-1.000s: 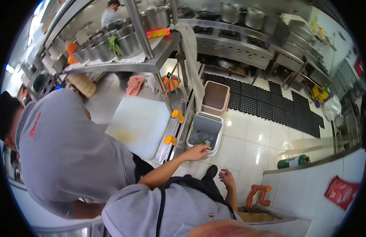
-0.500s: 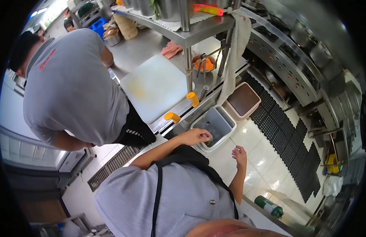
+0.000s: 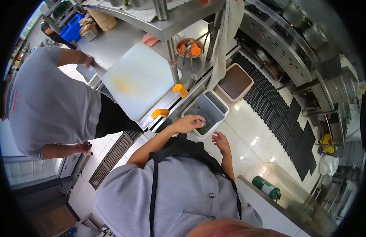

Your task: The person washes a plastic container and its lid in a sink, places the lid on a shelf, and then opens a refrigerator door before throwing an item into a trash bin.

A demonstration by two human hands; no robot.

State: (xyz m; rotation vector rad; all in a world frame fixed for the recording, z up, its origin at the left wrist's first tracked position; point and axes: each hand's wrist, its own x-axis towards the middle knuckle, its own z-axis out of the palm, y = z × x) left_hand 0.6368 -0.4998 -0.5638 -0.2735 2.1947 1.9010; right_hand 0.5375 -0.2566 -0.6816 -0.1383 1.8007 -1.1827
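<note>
My left hand (image 3: 190, 123) is over the near edge of a grey bin (image 3: 227, 111) with a white rim. Its fingers are pinched together, and something small and translucent shows at the tips; I cannot make out what it is. Below the fingers, a bit of green lies in the bin beside a dark, crumpled liner. My right hand (image 3: 220, 142) hangs just right of the bin, fingers loosely bent and apart, with nothing in it.
A white cutting board (image 3: 141, 81) lies on the steel counter, near two yellow-orange handles (image 3: 180, 90). A brown-lidded bin (image 3: 235, 81) stands beyond the grey one. A co-worker (image 3: 56, 102) stands at left. Black mats (image 3: 275, 114) and a green cylinder (image 3: 266, 187) are at right.
My view has shifted, so the counter and bins sit further left. The co-worker has turned, one hand now at the counter edge. My left hand stays over the bin, still pinched.
</note>
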